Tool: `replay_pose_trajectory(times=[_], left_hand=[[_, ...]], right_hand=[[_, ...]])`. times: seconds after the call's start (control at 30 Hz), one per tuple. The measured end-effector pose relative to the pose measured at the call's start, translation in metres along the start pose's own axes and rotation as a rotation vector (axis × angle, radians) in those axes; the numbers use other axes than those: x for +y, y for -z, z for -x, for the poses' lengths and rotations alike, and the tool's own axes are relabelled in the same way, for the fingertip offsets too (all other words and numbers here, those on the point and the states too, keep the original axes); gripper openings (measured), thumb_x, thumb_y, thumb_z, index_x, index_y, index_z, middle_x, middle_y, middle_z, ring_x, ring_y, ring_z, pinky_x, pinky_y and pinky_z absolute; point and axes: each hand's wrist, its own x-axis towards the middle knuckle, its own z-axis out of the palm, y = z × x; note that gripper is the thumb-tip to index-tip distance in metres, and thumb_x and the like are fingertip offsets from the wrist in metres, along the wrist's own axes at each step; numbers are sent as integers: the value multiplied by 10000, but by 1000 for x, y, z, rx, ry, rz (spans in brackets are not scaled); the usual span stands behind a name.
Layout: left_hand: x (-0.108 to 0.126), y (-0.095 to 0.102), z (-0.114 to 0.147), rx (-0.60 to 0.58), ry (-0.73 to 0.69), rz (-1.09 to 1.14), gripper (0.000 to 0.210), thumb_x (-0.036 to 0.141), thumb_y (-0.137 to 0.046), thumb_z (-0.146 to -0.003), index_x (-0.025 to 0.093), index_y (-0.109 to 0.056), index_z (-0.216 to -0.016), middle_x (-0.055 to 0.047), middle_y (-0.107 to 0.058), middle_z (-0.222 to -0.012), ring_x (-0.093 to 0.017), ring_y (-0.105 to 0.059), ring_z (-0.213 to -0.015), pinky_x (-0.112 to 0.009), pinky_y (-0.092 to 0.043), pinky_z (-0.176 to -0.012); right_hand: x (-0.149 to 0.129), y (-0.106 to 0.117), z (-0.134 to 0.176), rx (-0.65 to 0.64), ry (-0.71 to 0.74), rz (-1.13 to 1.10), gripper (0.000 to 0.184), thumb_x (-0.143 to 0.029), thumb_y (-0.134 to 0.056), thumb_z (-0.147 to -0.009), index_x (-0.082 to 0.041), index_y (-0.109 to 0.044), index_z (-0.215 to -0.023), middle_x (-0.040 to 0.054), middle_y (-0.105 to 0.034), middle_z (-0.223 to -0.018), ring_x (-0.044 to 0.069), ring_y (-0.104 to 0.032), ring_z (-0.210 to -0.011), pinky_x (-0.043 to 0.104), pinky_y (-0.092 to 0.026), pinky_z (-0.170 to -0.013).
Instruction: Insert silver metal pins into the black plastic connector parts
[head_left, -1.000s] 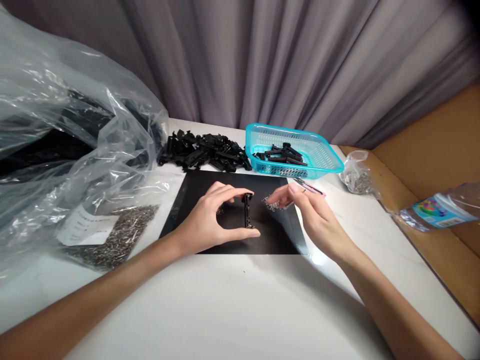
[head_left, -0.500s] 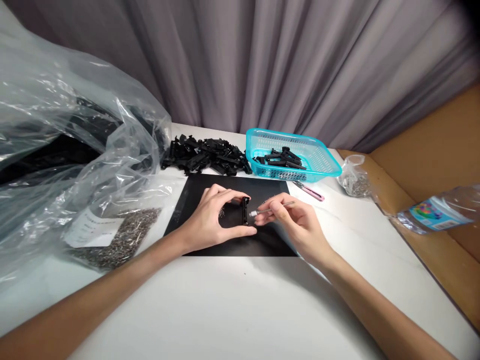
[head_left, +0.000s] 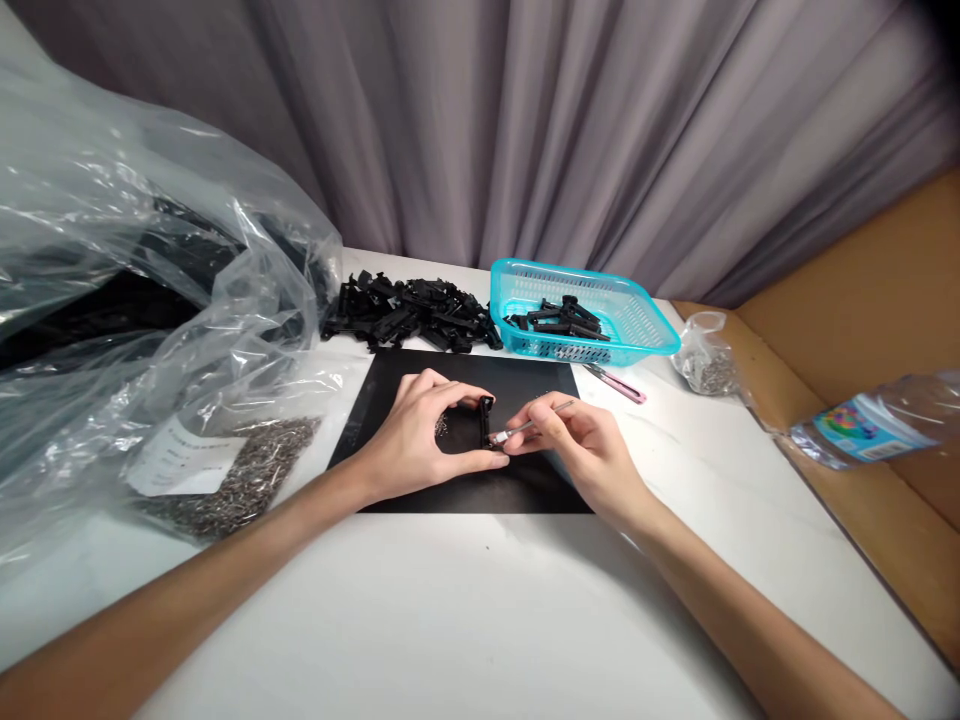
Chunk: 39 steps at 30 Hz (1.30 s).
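Between its thumb and fingers, my left hand (head_left: 412, 437) grips a small black plastic part (head_left: 484, 422) by its two ends, upright above the black mat (head_left: 480, 492). My right hand (head_left: 577, 440) pinches a thin metal rod-like tool (head_left: 534, 421) with a pale tip. That tip is at the lower end of the black part, on its right side; whether it touches is too small to tell. Tiny metal pieces (head_left: 442, 425) lie on the mat behind my left hand.
Behind the mat are a heap of black plastic parts (head_left: 416, 312) and a blue basket (head_left: 637, 345) holding several more. A pink-handled cutter (head_left: 619, 384) lies right of the mat. Bags of metal pieces (head_left: 259, 480) flank the work area; a plastic bottle (head_left: 870, 425) lies far right.
My right hand has moved slightly left, bringing the tool's tip from beside the black part up to its lower end. The left hand keeps its grip, with the part shifted slightly left.
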Motion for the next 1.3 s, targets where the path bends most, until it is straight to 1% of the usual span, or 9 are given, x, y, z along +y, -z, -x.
replay_pose_trajectory(times=[0.2,0.47,0.67,0.97,1.07,1.13,1.2,1.27,1.3], left_hand=[[5,4,-1,-61,84,-6,651,689,-816,-685,249,-720,-1154,-55,-713,-1063,-285,-555,-1069,-472,-422,-997],[8,3,-1,-56,39,-36,592,681,-782,-730,226,-723,-1103,-49,-728,-1037,-275,-580,-1021,-469,-409,-975],[9,4,0,-54,21,-45,583,693,-768,-733,214,-724,-1063,-50,-726,-1010,-265,-583,-979,-468,-415,-955],[5,2,0,-72,0,-56,573,679,-761,-755,226,-707,-1103,-45,-728,-1044,-262,-584,-1004,-458,-418,-957],[6,2,-2,-64,-6,-66,592,674,-774,-745,223,-709,-1123,-48,-721,-1041,-269,-586,-1012,-459,-420,-958],[5,3,-2,-65,-14,-74,622,680,-785,-729,229,-707,-1149,-46,-717,-1044,-269,-590,-1012,-463,-421,-970],[4,3,-1,-70,-25,-78,632,685,-780,-735,238,-704,-1174,-44,-714,-1048,-269,-593,-1018,-469,-421,-987],[4,3,-1,-66,-30,-81,623,685,-767,-754,242,-701,-1187,-44,-708,-1049,-270,-592,-1030,-471,-422,-997],[3,3,0,-64,-34,-86,619,684,-761,-763,243,-699,-1192,-46,-704,-1052,-271,-590,-1037,-472,-422,-1003]], right_hand=[[-1,0,-2,-31,22,-17,355,-482,-648,-984,-161,-775,-902,65,-728,-913,157,-739,-806,307,-652,-809],[0,0,-1,-40,67,21,281,-392,-638,-1009,-177,-793,-915,57,-755,-844,143,-705,-736,287,-607,-751],[-1,-1,2,-72,108,116,339,-347,-587,-1043,-191,-814,-846,53,-770,-815,148,-687,-785,273,-562,-766],[3,-1,2,-102,89,146,388,-424,-558,-1048,-191,-793,-846,56,-752,-815,174,-692,-804,309,-553,-787],[0,2,-1,-56,98,146,412,-448,-503,-1068,-191,-746,-857,51,-723,-844,170,-680,-808,314,-544,-798],[-5,9,-3,33,157,227,437,-449,-433,-1093,-198,-693,-847,43,-683,-840,165,-649,-799,321,-522,-803],[-10,21,-6,126,266,392,449,-432,-377,-1109,-209,-625,-809,35,-617,-813,171,-601,-794,332,-490,-792],[-13,36,-10,159,359,596,434,-401,-368,-1110,-216,-565,-771,36,-559,-810,185,-561,-795,347,-462,-778],[-14,44,-12,132,361,685,420,-381,-364,-1111,-215,-566,-783,40,-553,-826,191,-556,-800,354,-458,-777]])
